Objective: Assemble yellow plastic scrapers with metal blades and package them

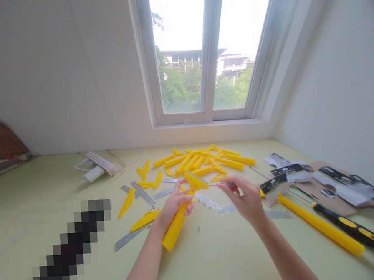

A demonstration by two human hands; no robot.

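Note:
Wrapped round the neck of a yellow scraper [178,227] is my left hand [177,203]. The scraper's wide head points up and away, and its hollow-looking handle slants down toward me. My right hand [244,195] pinches the dark handle of a small screwdriver [227,184]. Its thin shaft runs left to the side of the scraper head, where the tip meets or nearly meets it; I cannot tell which. Around my left hand lie flat metal blades [141,193], small screws [153,207] and loose yellow plastic pieces [145,220].
Several yellow scraper handles [192,161] are heaped at the back below the window. Black-and-white packaging [291,173], a long yellow tube [323,224] and a black-yellow handled screwdriver [348,227] lie right. A white power strip [101,162] sits back left. A blurred-out dark patch covers the front left.

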